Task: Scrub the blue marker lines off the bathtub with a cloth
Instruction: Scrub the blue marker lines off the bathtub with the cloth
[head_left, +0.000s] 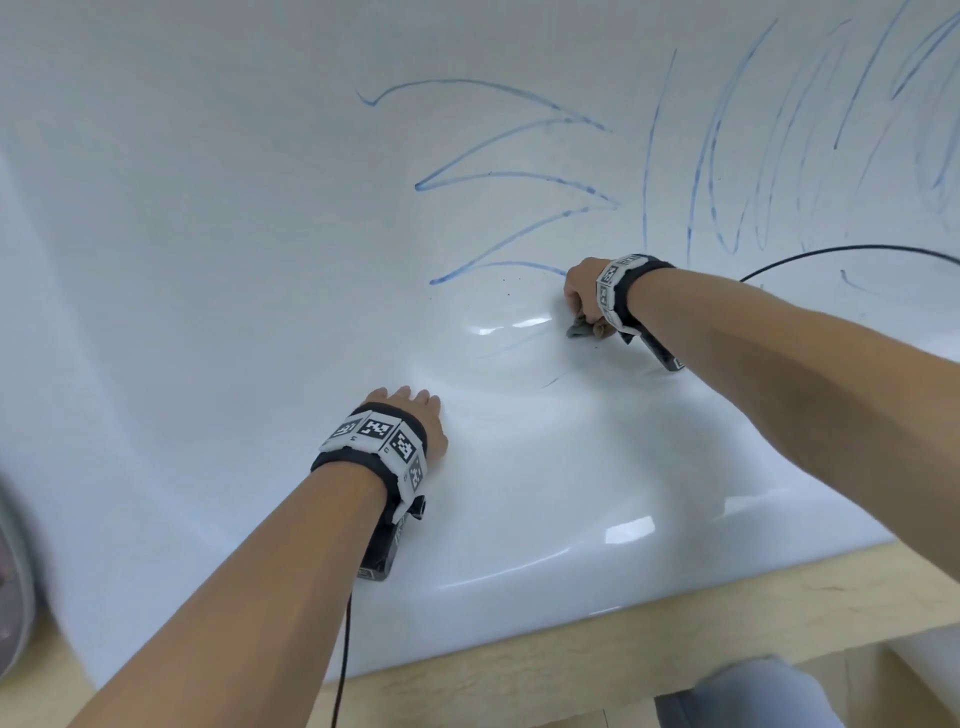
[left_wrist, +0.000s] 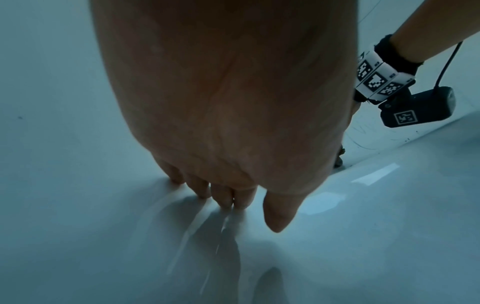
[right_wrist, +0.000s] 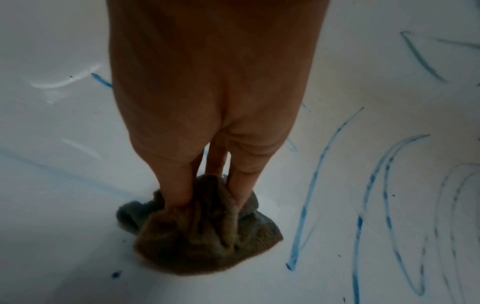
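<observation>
A white bathtub (head_left: 208, 208) fills the head view, with blue marker lines (head_left: 509, 176) zigzagging across its middle and more loops (head_left: 727, 156) at the right. My right hand (head_left: 584, 296) grips a bunched grey-brown cloth (head_left: 577, 330) and presses it on the tub just below the lowest zigzag stroke. In the right wrist view the cloth (right_wrist: 205, 230) is crumpled under my fingers (right_wrist: 179, 185), with blue strokes (right_wrist: 311, 185) to its right. My left hand (head_left: 415, 415) rests on the tub's near slope, fingers (left_wrist: 223, 195) straight and pressing the bare surface.
The tub sits on a light wooden frame (head_left: 623, 639) along the bottom edge. Black cables trail from both wrist cameras (head_left: 831, 254). A round grey object (head_left: 13, 582) shows at the far left. Faint smeared blue traces (head_left: 519, 343) lie near the cloth.
</observation>
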